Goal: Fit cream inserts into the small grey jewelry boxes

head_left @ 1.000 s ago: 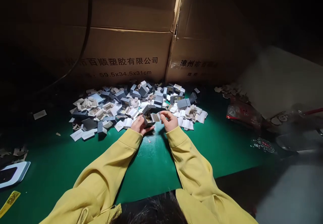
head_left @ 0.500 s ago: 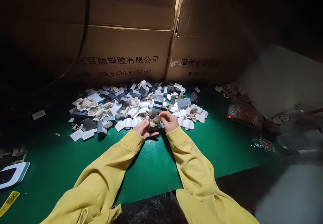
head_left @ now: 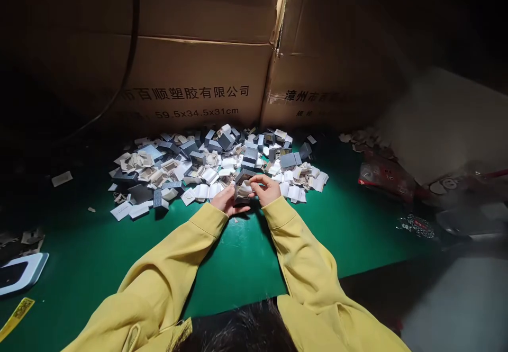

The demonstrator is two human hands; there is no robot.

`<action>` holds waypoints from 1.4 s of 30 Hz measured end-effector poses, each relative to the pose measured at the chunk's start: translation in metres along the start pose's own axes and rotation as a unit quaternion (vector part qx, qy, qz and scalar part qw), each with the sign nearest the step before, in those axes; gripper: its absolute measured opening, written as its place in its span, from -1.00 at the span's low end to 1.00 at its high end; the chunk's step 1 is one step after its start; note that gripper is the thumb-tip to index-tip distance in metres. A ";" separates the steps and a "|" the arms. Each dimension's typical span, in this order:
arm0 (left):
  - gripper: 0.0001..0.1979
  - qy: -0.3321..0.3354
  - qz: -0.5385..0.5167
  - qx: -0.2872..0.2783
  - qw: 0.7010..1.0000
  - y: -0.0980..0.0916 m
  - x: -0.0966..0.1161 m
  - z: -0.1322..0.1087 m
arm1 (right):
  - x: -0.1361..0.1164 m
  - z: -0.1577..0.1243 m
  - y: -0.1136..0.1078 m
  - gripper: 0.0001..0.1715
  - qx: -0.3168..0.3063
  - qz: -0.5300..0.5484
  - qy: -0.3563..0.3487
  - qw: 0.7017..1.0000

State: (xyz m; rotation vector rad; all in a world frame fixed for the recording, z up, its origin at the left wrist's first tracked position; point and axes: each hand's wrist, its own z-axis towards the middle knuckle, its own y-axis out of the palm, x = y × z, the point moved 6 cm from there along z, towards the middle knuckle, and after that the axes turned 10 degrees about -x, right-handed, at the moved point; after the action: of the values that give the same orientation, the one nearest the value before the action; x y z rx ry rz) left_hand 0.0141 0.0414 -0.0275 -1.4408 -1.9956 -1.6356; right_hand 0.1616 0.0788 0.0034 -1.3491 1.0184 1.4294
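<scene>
My left hand (head_left: 225, 200) is closed on a small dark box (head_left: 242, 199), which stands open with its inside facing up. My right hand (head_left: 266, 189) pinches a pale folded paper piece (head_left: 246, 187) at the mouth of that box. Just beyond both hands spreads a heap of small dark boxes (head_left: 251, 156) mixed with white folded paper pieces (head_left: 201, 193). Some boxes in the heap lie open, others shut. The fingers of my left hand under the box are partly hidden.
Large cardboard cartons (head_left: 198, 66) stand behind the heap on the green table (head_left: 230, 262). A white-rimmed device (head_left: 34, 270) and a yellow strip (head_left: 16, 317) lie at left. Plastic packets (head_left: 384, 174) lie at right. A dark cable (head_left: 129, 66) hangs at upper left.
The pale paper piece in my right hand has come lower and now covers more of the box opening. My left hand and the heap look the same.
</scene>
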 end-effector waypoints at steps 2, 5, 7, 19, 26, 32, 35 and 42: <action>-0.77 0.008 -0.002 -0.011 1.000 0.003 0.001 -0.002 | 0.003 -0.001 0.002 -0.66 0.012 -0.016 0.010 1.000; -0.76 0.019 0.006 -0.030 0.999 0.008 0.003 -0.007 | 0.001 -0.003 0.005 -0.73 0.027 -0.070 -0.010 0.997; -0.79 0.024 0.017 -0.036 0.999 0.011 0.004 -0.010 | -0.005 -0.005 0.007 -0.77 0.035 -0.128 -0.044 0.990; -0.84 0.046 0.024 -0.028 0.998 0.014 0.005 -0.011 | -0.039 -0.017 0.011 -0.67 0.024 -0.374 -0.189 0.908; -0.70 0.047 0.034 -0.022 0.998 0.010 0.005 -0.010 | -0.048 -0.027 0.020 -0.69 -0.005 -0.486 -0.227 0.844; -0.75 0.058 0.051 -0.028 0.997 0.014 0.005 -0.011 | -0.049 -0.024 0.021 -0.59 0.012 -0.579 -0.190 0.793; -0.70 0.060 0.054 -0.026 0.996 0.014 0.004 -0.010 | -0.050 -0.024 0.022 -0.58 0.012 -0.586 -0.187 0.788; -0.59 0.074 0.086 -0.048 0.992 0.013 0.004 -0.008 | -0.045 -0.024 0.021 -0.55 0.011 -0.591 -0.165 0.789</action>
State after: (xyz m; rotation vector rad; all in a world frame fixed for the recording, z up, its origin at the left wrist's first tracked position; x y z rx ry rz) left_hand 0.0186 0.0359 -0.0139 -1.4319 -1.6854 -1.7297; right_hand 0.1484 0.0470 0.0467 -1.2443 -0.1401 0.5994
